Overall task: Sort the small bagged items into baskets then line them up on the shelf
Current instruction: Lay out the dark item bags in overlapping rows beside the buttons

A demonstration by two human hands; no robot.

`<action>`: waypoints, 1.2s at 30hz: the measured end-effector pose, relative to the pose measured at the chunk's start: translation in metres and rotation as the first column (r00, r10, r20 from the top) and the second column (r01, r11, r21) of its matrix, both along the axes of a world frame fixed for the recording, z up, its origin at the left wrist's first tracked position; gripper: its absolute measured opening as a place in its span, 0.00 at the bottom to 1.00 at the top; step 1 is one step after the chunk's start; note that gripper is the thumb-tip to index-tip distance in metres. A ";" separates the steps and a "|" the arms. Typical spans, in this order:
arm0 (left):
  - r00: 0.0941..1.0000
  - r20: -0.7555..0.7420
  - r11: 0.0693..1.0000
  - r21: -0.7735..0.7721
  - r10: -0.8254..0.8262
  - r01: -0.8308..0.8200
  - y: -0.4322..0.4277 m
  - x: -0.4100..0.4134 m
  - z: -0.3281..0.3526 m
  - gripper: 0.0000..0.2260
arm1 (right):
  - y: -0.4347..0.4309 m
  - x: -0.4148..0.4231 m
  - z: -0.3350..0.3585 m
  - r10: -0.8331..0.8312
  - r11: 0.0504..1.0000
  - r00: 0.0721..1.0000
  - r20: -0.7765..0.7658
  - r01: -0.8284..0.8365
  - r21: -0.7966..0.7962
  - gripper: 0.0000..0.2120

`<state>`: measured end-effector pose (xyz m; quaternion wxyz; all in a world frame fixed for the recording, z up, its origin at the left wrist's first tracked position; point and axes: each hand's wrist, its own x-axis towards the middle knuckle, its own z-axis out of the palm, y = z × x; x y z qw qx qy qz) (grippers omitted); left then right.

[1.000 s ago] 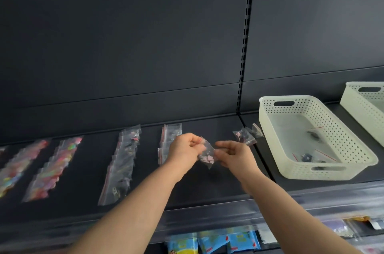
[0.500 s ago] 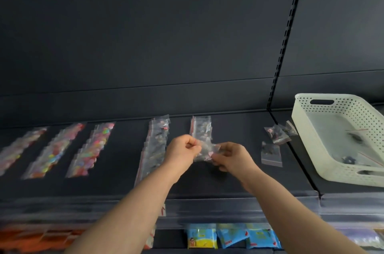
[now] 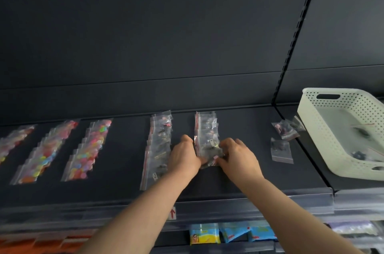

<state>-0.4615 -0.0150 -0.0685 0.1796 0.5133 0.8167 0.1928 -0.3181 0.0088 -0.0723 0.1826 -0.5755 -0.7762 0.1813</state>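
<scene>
Head camera looks at a dark grey shop shelf, with a cream perforated plastic basket standing at its far right end. Well to the left of the basket, both hands meet over a small clear zip bag of dark pieces, which lies on the shelf at the near end of a short row of clear bags with dark contents. The left hand is on the side of the bag farther from the basket, with its fingers curled in against the bag's edge and its thumb raised beside it, gripping that edge. The right hand is on the side nearer the basket. Its fingers are bent over the bag's edge and its thumb is tucked at the front corner, pinching the plastic. The bag sits between the two hands and touches both. Farther left of the basket runs a longer row of similar clear bags, just beside the left hand. Beyond that row lie three blurred rows of bags filled with bright multicoloured pieces. Between the right hand and the basket lie a few loose clear bags with dark contents, the closest ones just beside the basket's wall. A few small dark items and bags lie inside the basket. Below the basket's level, on a lower tier, blue printed packets show.
</scene>
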 end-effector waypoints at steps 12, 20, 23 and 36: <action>0.971 0.106 0.975 0.070 -0.216 0.209 0.033 0.042 0.016 0.05 | 0.014 0.060 0.006 -0.117 0.980 0.954 0.277 0.067 0.185 0.13; 0.948 0.035 0.946 -0.061 -0.316 0.318 0.062 0.130 0.015 0.11 | 0.017 0.128 0.003 -0.225 0.974 0.955 0.191 0.214 0.076 0.19; 0.946 -0.005 0.939 -0.121 -0.324 0.321 0.068 0.151 0.017 0.13 | 0.017 0.139 0.001 -0.131 0.991 0.990 0.057 0.132 0.000 0.18; 0.907 0.081 0.906 0.136 -0.413 0.401 0.058 0.147 0.038 0.05 | 0.037 0.144 0.012 -0.191 0.961 0.894 -0.406 0.086 -0.263 0.27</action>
